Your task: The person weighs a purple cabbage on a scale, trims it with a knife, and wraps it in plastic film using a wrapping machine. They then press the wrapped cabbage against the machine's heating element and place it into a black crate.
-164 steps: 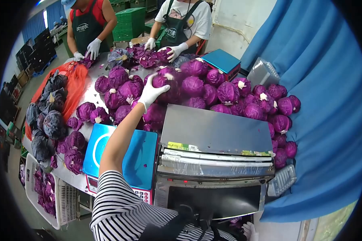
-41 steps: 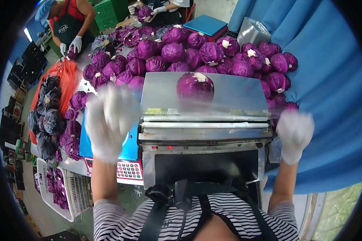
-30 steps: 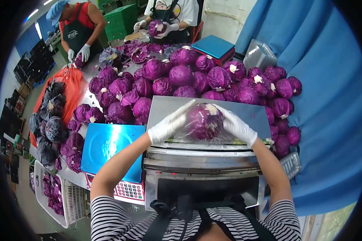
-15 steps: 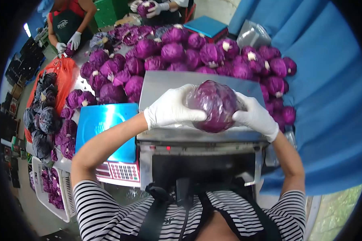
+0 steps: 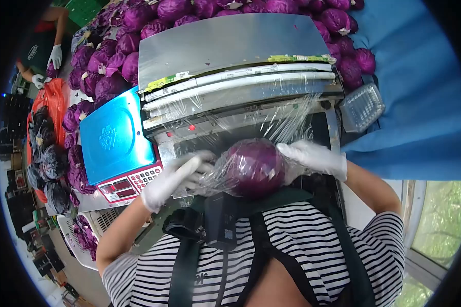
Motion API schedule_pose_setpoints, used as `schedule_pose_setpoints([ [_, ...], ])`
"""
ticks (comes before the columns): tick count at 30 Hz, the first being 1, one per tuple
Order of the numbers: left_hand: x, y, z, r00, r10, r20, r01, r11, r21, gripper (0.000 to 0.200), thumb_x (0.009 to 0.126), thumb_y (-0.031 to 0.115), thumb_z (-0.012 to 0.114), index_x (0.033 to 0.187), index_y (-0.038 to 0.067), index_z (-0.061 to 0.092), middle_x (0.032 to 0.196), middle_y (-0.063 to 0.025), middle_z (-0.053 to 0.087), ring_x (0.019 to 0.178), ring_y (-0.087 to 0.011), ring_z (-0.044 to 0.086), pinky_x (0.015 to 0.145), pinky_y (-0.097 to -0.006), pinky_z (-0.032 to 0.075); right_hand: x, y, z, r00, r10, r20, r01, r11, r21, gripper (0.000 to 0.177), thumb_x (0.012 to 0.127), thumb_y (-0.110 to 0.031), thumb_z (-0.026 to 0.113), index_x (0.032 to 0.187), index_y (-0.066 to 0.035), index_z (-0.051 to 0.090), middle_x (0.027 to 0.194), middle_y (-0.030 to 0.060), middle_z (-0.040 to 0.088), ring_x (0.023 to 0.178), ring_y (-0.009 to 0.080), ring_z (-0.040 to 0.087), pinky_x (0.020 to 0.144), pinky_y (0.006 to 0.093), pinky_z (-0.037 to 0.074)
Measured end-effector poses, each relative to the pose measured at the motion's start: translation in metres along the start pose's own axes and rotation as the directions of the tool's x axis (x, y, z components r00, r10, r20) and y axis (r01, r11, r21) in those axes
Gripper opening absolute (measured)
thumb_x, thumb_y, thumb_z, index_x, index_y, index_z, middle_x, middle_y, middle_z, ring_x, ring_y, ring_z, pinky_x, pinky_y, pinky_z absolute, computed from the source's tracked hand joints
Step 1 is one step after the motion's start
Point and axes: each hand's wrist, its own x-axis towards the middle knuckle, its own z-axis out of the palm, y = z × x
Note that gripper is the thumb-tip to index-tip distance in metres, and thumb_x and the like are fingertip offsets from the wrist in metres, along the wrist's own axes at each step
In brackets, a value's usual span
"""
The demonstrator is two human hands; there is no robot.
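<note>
A round red cabbage [image 5: 256,166] sits against the front of my body, with clear plastic film [image 5: 210,176] around it. More film stretches in creases from the wrapping machine [image 5: 225,43] to the cabbage. My left hand [image 5: 176,176], in a white glove, is at the cabbage's left side, fingers curled in the film. On the other side my gloved right hand [image 5: 315,157] grips the cabbage, its thumb on the upper edge and its fingers partly hidden beneath.
A blue-topped scale [image 5: 112,135] stands left of the machine. Many red cabbages [image 5: 174,9] are heaped behind it. Clear plastic boxes [image 5: 363,107] lie at the right, by a blue curtain [image 5: 415,92]. A co-worker's gloved hand [image 5: 55,56] is at the far left.
The cabbage has come from above the machine's metal top down towards my body. Film now stretches from the machine to it. My left hand has shifted off the cabbage onto the film. The view tilts lower.
</note>
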Motion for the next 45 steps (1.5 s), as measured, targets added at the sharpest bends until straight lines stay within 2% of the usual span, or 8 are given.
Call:
schedule_pose_setpoints([
  [2, -0.015, -0.016, -0.016, 0.888, 0.45, -0.1, -0.327, 0.768, 0.551, 0.062, 0.086, 0.038, 0.06, 0.136, 0.006, 0.041, 0.132, -0.0162, 0.05, 0.123, -0.0308, 0.047, 0.102, -0.0411, 0.037, -0.014, 0.0, -0.007, 0.886, -0.34, -0.315, 0.245, 0.92, -0.305, 0.042, 0.086, -0.033, 0.056, 0.111, 0.0, 0.062, 0.109, 0.015, 0.063, 0.105, 0.0287, 0.057, 0.094, 0.0349, 0.042],
  [5, -0.017, -0.03, -0.007, 0.736, 0.672, 0.086, -0.239, 0.139, 0.961, 0.075, 0.06, 0.011, 0.07, 0.131, 0.005, 0.047, 0.134, -0.0213, 0.045, 0.129, -0.0401, 0.039, 0.108, -0.0468, 0.03, -0.032, 0.031, -0.017, 0.588, -0.694, -0.416, 0.352, 0.682, -0.641, 0.051, 0.07, -0.003, 0.06, 0.121, -0.004, 0.053, 0.126, 0.0167, 0.051, 0.118, 0.0333, 0.047, 0.102, 0.0388, 0.035],
  [11, 0.023, -0.022, 0.012, 0.492, 0.863, 0.112, -0.228, 0.003, 0.974, 0.061, 0.059, 0.013, 0.078, 0.117, 0.009, 0.058, 0.13, -0.0191, 0.049, 0.124, -0.0414, 0.044, 0.102, -0.0471, 0.036, -0.005, 0.105, 0.001, 0.651, -0.724, -0.227, 0.073, 0.357, -0.931, 0.068, 0.068, -0.012, 0.062, 0.133, -0.006, 0.043, 0.139, 0.0179, 0.04, 0.129, 0.0353, 0.038, 0.107, 0.0437, 0.03],
  [15, 0.033, -0.012, 0.026, 0.326, 0.934, 0.148, -0.29, -0.05, 0.956, 0.031, 0.064, 0.013, 0.077, 0.091, 0.008, 0.063, 0.115, -0.012, 0.059, 0.113, -0.0347, 0.054, 0.093, -0.0447, 0.043, 0.018, 0.114, 0.024, 0.477, -0.562, -0.676, 0.046, 0.784, -0.619, 0.04, 0.072, -0.011, 0.063, 0.112, -0.01, 0.061, 0.134, 0.0118, 0.048, 0.125, 0.0321, 0.043, 0.104, 0.042, 0.035],
  [23, 0.018, -0.029, 0.052, 0.482, 0.673, -0.561, -0.719, 0.67, 0.185, 0.027, 0.095, 0.027, 0.053, 0.074, 0.01, 0.051, 0.067, -0.0006, 0.052, 0.063, -0.0146, 0.05, 0.071, -0.0301, 0.043, -0.003, 0.092, 0.04, 0.383, -0.651, -0.655, 0.619, 0.708, -0.341, 0.024, 0.084, -0.027, 0.065, 0.086, -0.004, 0.061, 0.104, 0.0093, 0.065, 0.114, 0.0267, 0.055, 0.098, 0.0406, 0.04],
  [30, 0.005, -0.033, 0.046, 0.718, 0.432, -0.546, -0.652, 0.691, -0.312, 0.033, 0.091, 0.037, 0.059, 0.07, 0.017, 0.044, 0.058, 0.0075, 0.033, 0.047, -0.005, 0.026, 0.044, -0.0223, 0.022, -0.011, 0.038, 0.055, 0.627, -0.122, -0.769, 0.689, 0.547, 0.475, 0.032, 0.09, -0.037, 0.061, 0.086, -0.006, 0.056, 0.078, -0.0021, 0.053, 0.068, 0.0062, 0.048, 0.063, 0.0224, 0.04],
  [36, 0.008, -0.039, 0.039, 0.559, 0.438, -0.704, -0.573, 0.818, 0.053, 0.041, 0.086, 0.01, 0.067, 0.062, 0.016, 0.034, 0.057, 0.0076, 0.038, 0.05, -0.0018, 0.033, 0.047, -0.0197, 0.029, -0.024, 0.034, 0.047, 0.71, -0.288, -0.643, 0.62, 0.69, 0.374, 0.033, 0.085, -0.029, 0.069, 0.071, -0.01, 0.046, 0.065, -0.0065, 0.042, 0.056, 0.003, 0.035, 0.05, 0.0206, 0.028],
  [45, 0.051, -0.055, 0.006, 0.22, 0.73, -0.648, -0.242, 0.684, 0.688, 0.029, 0.087, 0.01, 0.065, 0.067, 0.005, 0.045, 0.057, 0.0009, 0.04, 0.055, -0.0104, 0.034, 0.053, -0.0239, 0.035, -0.015, 0.044, 0.037, 0.367, -0.3, -0.881, 0.424, 0.897, -0.129, 0.038, 0.084, -0.03, 0.07, 0.067, -0.005, 0.048, 0.061, -0.0057, 0.04, 0.06, 0.0036, 0.035, 0.051, 0.0218, 0.031],
])
